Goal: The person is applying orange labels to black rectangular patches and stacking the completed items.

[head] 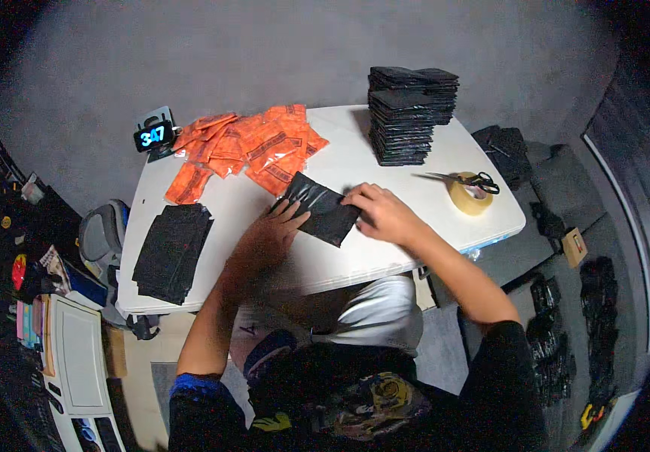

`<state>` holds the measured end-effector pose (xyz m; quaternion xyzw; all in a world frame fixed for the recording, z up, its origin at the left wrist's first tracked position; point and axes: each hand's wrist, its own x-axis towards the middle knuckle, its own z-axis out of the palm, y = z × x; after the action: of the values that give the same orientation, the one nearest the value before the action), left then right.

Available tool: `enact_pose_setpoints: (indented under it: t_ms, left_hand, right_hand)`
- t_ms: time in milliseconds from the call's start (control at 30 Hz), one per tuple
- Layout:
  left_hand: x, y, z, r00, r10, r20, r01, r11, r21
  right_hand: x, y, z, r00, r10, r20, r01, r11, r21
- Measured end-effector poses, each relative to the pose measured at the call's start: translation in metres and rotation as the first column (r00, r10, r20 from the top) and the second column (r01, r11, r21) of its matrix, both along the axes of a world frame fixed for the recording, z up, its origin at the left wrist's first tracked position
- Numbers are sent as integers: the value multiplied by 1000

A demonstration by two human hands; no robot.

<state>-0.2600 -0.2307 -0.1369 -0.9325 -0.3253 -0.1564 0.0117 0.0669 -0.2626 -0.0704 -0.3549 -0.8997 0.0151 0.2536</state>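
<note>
A black plastic packet lies on the white table in front of me. My left hand rests with spread fingers on its left end. The fingers of my right hand are closed on its right edge. Orange printed packets in clear film lie in a loose heap beyond my left hand. To the left is a flat stack of black sheets or bags. Tall stacks of folded black packets stand at the back right. Black-handled scissors lie across a roll of tape at the right.
A phone showing large digits stands on a holder at the table's back left corner. A grey chair is beyond the left edge. More black packages lie on the grey surface to the right, with a small cardboard box.
</note>
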Motion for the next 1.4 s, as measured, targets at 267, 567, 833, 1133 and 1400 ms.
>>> enact_pose_setpoints:
  t_ms: [267, 567, 833, 1133, 1400]
  left_hand:
    - [3, -28, 22, 984, 56, -167, -55, 998, 11]
    - [37, -80, 78, 935, -20, 355, 46, 997, -66]
    - [30, -65, 92, 877, 5, 480, -72, 990, 121]
    - [16, -45, 137, 909, -16, 418, 13, 1000, 8]
    - [11, -27, 154, 894, -86, 439, 122, 991, -54]
  right_hand:
    - [10, 23, -15, 1000, 24, 16, -23, 996, -88]
    - [-19, 5, 28, 962, -142, -233, 111, 984, -142]
    - [-46, -3, 76, 958, -151, -244, 81, 958, -275]
    - [-47, 4, 90, 956, -151, -253, 90, 967, -238]
    - [-41, 5, 104, 939, 196, -283, -249, 955, -164]
